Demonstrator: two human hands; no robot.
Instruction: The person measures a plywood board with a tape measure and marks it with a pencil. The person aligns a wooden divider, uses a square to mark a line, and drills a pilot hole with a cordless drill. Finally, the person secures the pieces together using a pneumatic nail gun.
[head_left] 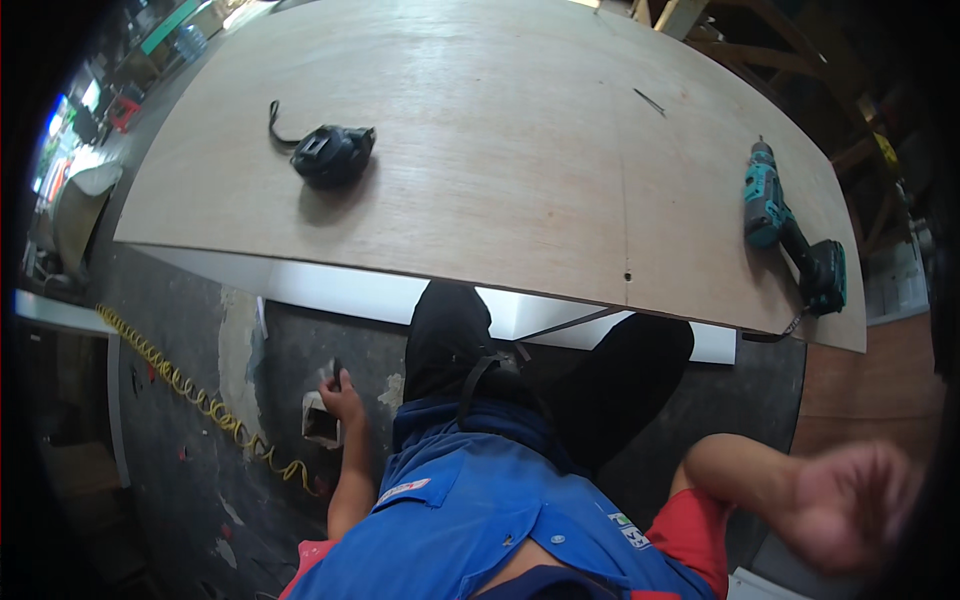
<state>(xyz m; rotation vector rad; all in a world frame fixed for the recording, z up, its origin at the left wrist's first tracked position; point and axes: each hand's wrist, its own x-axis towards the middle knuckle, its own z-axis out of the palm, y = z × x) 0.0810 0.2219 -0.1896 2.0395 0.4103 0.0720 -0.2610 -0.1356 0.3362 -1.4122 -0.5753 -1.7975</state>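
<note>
Low on the left, my left hand [343, 398] is closed around a small dark object [337, 370] whose kind I cannot make out. Just below that hand a small white open box [322, 420] shows near the floor. My right hand [850, 505] is raised at the lower right, away from the board, and its fingers are smeared by motion. In front of me lies a wide plywood panel [480, 150]. On it rest a black tape measure [333, 157] with a wrist strap, a teal and black cordless drill [770, 205], and a thin dark piece [650, 102].
White panels [350, 290] show under the plywood, close to my knees. A coiled yellow air hose [200, 395] runs over the dark floor on the left. A red stool [124, 113] stands far left. Wooden framing [745, 58] rises at the back right.
</note>
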